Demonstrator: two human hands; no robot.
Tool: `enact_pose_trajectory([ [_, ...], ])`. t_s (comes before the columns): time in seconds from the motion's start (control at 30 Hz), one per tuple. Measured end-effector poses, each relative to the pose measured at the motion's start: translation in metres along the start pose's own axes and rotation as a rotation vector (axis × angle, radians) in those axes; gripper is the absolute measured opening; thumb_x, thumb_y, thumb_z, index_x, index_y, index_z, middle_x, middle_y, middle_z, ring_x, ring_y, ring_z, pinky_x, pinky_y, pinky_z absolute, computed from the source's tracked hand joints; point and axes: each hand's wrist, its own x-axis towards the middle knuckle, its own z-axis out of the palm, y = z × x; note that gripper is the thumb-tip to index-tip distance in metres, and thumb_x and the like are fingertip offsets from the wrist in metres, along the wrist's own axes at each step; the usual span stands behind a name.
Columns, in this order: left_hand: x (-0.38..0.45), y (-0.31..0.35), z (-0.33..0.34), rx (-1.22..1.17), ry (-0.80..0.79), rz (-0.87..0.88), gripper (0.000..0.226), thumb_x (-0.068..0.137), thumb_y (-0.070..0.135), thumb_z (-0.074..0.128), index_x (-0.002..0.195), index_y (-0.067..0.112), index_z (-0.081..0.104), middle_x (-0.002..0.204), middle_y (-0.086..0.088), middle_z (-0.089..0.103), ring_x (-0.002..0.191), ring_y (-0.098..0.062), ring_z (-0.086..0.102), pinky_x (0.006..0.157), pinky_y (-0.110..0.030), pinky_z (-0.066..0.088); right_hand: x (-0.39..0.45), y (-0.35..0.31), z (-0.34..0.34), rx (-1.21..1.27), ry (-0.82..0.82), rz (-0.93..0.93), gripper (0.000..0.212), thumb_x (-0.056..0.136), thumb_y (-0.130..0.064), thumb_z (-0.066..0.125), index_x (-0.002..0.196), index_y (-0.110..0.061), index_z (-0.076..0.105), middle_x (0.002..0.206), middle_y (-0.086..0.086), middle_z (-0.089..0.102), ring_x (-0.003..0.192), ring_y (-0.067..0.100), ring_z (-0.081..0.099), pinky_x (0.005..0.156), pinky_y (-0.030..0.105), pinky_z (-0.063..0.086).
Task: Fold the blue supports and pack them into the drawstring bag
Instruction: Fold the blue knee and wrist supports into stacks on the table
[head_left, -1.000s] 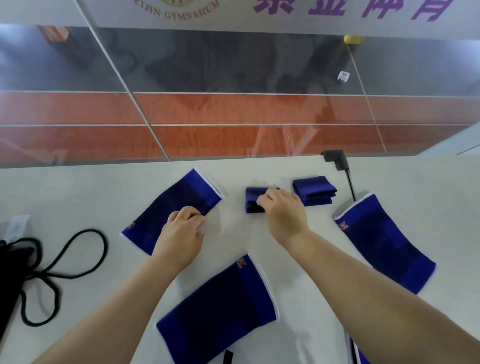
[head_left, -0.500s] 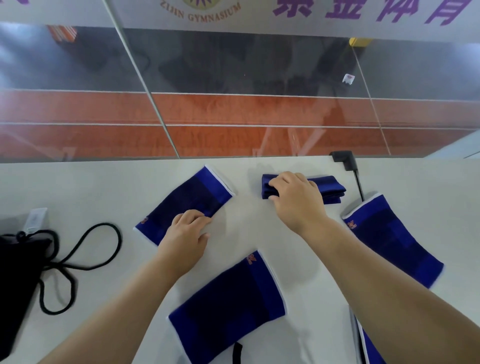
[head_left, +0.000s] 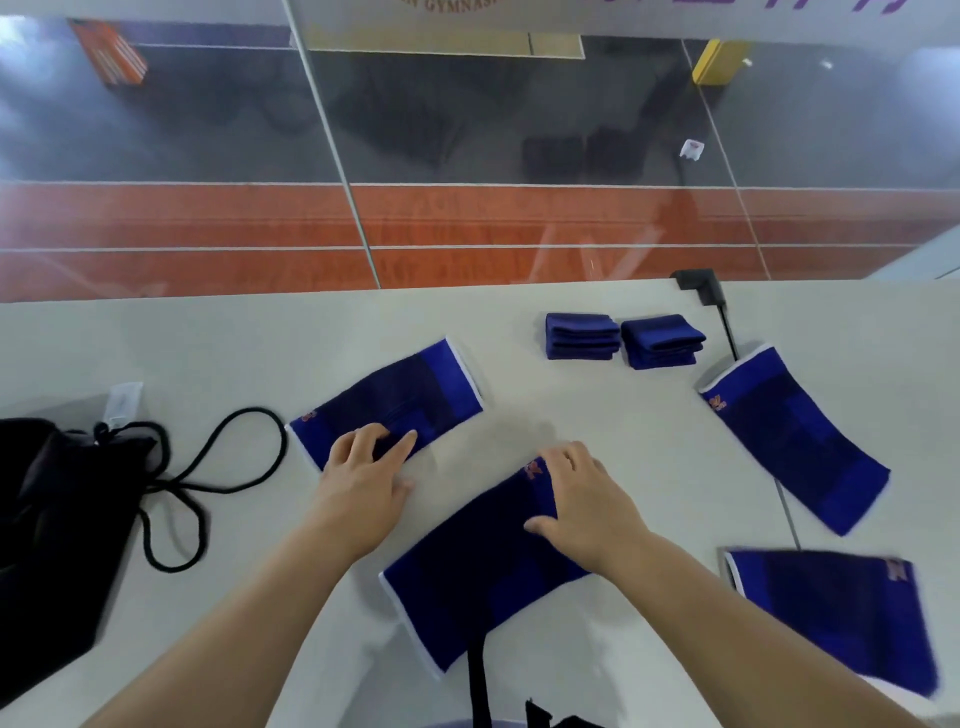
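Several blue supports lie on the white table (head_left: 208, 343). Two folded supports (head_left: 582, 336) (head_left: 662, 341) sit side by side at the back. A flat support (head_left: 410, 395) lies left of centre; my left hand (head_left: 363, 470) rests on its near edge with fingers spread. My right hand (head_left: 582, 499) lies flat on the top end of the near support (head_left: 467, 566). Two more flat supports lie at the right (head_left: 795, 436) and near right (head_left: 836, 613). The black drawstring bag (head_left: 57, 525) lies at the left edge, its cord (head_left: 218, 467) looped beside it.
A black plug (head_left: 698, 285) and its cable (head_left: 730, 338) run down the table's right side under the supports. A small white tag (head_left: 122, 408) lies behind the bag. A glass pane stands along the table's far edge. A black strap (head_left: 478, 686) hangs at the near edge.
My right hand let go of the second folded support at the back and came down onto the near flat support. My left hand stays on the left support. The view tilted down.
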Motion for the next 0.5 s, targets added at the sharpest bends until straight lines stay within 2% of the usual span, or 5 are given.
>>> enact_pose_trajectory([
  [0.17, -0.009, -0.013, 0.001, 0.085, 0.002, 0.004, 0.047, 0.096, 0.036, 0.039, 0.142, 0.033, 0.035, 0.153, 0.004, 0.024, 0.142, -0.028, 0.01, 0.117, -0.043, 0.012, -0.016, -0.003, 0.019, 0.066, 0.026, 0.232, 0.06, 0.084, -0.025, 0.07, 0.13, -0.014, 0.032, 0.127, 0.009, 0.036, 0.089, 0.023, 0.057, 0.075, 0.033, 0.054],
  [0.27, -0.012, -0.017, -0.002, 0.108, 0.02, 0.013, 0.041, 0.096, 0.031, 0.036, 0.136, 0.033, 0.042, 0.156, 0.012, 0.022, 0.137, -0.023, 0.018, 0.112, -0.042, 0.016, -0.021, 0.0, 0.02, 0.059, 0.058, 0.322, 0.061, 0.085, -0.029, 0.068, 0.133, -0.015, 0.032, 0.128, 0.009, 0.042, 0.101, 0.026, 0.055, 0.079, 0.035, 0.052],
  [0.33, -0.011, -0.018, -0.004, 0.05, 0.007, 0.034, 0.035, 0.097, 0.029, 0.037, 0.13, 0.026, 0.05, 0.155, 0.012, 0.025, 0.135, -0.022, 0.023, 0.111, -0.038, 0.02, -0.023, 0.001, 0.019, -0.005, 0.085, 0.38, 0.061, 0.085, -0.034, 0.067, 0.133, -0.015, 0.033, 0.129, 0.009, 0.045, 0.11, 0.028, 0.049, 0.084, 0.035, 0.048],
  [0.43, -0.011, -0.017, -0.007, -0.059, 0.024, 0.075, 0.027, 0.097, 0.027, 0.045, 0.117, 0.015, 0.059, 0.149, 0.003, 0.037, 0.131, -0.025, 0.03, 0.109, -0.031, 0.025, -0.027, 0.003, 0.022, 0.037, 0.095, 0.451, 0.058, 0.086, -0.031, 0.067, 0.131, -0.012, 0.036, 0.126, 0.011, 0.045, 0.11, 0.029, 0.048, 0.084, 0.036, 0.047],
  [0.5, -0.012, -0.015, -0.006, -0.053, 0.04, 0.107, 0.034, 0.096, 0.03, 0.047, 0.125, 0.015, 0.053, 0.143, 0.001, 0.042, 0.126, -0.027, 0.033, 0.107, -0.03, 0.026, -0.03, 0.005, 0.024, 0.118, 0.091, 0.476, 0.054, 0.085, -0.027, 0.069, 0.128, -0.01, 0.039, 0.124, 0.012, 0.045, 0.107, 0.03, 0.052, 0.084, 0.037, 0.049],
])
